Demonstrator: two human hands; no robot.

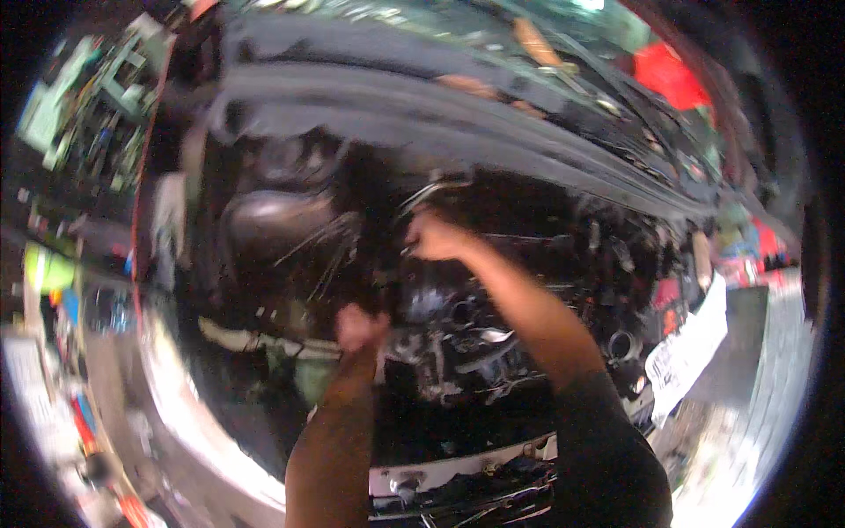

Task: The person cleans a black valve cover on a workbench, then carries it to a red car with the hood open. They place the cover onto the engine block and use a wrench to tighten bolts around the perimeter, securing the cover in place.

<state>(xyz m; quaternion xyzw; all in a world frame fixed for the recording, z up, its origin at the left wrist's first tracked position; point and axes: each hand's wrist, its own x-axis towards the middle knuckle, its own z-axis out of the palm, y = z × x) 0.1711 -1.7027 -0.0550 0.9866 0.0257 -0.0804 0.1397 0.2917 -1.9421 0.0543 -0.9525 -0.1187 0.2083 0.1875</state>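
Observation:
Both my arms reach into the dark engine bay (422, 361) of a vehicle. My right hand (437, 238) is deeper in, near the far wall of the bay, with its fingers curled. A thin, shiny metal piece (431, 192) shows just beyond these fingers; whether they hold it or something else cannot be made out. My left hand (361, 327) is nearer and lower, over the middle of the bay, beside pale hose-like parts (264, 341). Motion blur smears its fingers. To its upper left sits a rounded, shiny metal dome (280, 211).
A grey plastic panel (370, 97) runs along the far side below the windshield. At the right edge hangs a white printed sheet (691, 356). The pale front crossmember (462, 471) spans the near side. Cluttered items, including a yellow-green container (48, 268), stand at the left.

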